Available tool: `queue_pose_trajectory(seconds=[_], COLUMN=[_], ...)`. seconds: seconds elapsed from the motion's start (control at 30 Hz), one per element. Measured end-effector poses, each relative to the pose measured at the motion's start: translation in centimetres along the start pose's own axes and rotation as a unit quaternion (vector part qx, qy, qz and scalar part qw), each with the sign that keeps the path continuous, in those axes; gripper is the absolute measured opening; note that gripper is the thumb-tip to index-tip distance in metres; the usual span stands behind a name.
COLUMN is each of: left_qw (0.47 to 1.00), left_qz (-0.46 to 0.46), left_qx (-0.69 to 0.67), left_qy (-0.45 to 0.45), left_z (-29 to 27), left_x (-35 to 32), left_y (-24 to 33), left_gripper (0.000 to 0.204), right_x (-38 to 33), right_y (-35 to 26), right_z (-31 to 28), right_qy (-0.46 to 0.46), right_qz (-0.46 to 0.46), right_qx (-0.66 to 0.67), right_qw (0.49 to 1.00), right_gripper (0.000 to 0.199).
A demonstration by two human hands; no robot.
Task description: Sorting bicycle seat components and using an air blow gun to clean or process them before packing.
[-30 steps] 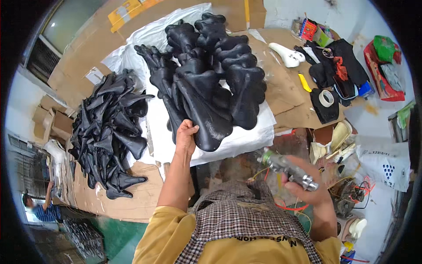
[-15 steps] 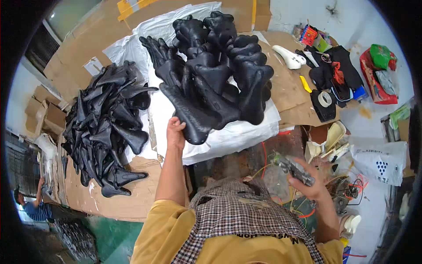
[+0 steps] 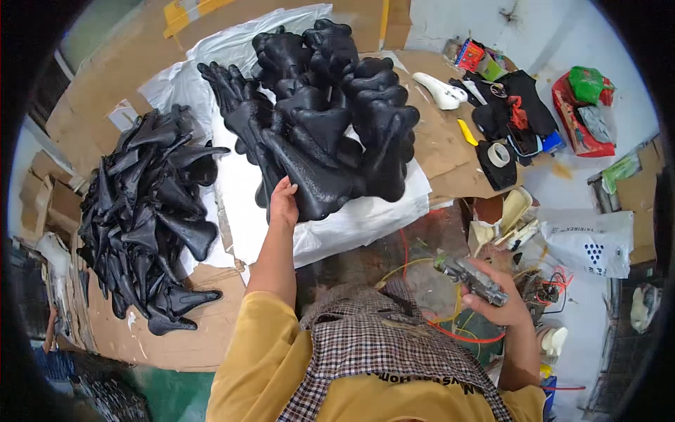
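Two bare hands are at work. The left hand [image 3: 283, 201] has its fingers close together, touching the near left edge of one black bike seat [image 3: 313, 183]; whether it truly grips it, I cannot tell, as the underside is hidden. That seat lies at the front of the nearer of two heaps, the neat pile [image 3: 385, 144] on a white sheet [image 3: 237, 204]. The right hand [image 3: 500, 304] is wrapped around one metal tool [image 3: 471, 276], held well apart from the seats. The second heap, a loose jumble [image 3: 149, 211] of many black seats, is to the left on cardboard [image 3: 204, 337]. To the right lie one white seat [image 3: 441, 92], one roll of tape [image 3: 500, 164] and one white bag [image 3: 583, 241].
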State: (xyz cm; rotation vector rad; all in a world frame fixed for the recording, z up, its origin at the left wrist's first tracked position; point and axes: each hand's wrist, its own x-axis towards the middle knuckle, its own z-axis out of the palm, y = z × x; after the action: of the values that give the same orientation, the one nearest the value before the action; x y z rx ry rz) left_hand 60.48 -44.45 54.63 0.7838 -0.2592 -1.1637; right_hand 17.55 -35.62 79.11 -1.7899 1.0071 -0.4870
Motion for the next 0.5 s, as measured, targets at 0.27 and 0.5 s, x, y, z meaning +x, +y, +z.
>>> queue_pose_trajectory(seconds=[0.27,0.5], left_qw=[0.989,0.960], left_qz=[-0.033,-0.001], left_qx=[0.142,0.280], left_qy=[0.033,0.008], left_z=[2.9,4.9], left_x=[2.8,2.2], left_y=[-2.6,-3.0], left_gripper=[0.019,0.022], right_x=[-2.0,-4.0], right_y=[-1.8,1.8], right_z=[0.7,0.2], right_qy=[0.101,0.203], right_qz=[-0.062,0.070], right_qx=[0.137,0.008], right_qw=[0.983,0.977], right_gripper=[0.060,0.048])
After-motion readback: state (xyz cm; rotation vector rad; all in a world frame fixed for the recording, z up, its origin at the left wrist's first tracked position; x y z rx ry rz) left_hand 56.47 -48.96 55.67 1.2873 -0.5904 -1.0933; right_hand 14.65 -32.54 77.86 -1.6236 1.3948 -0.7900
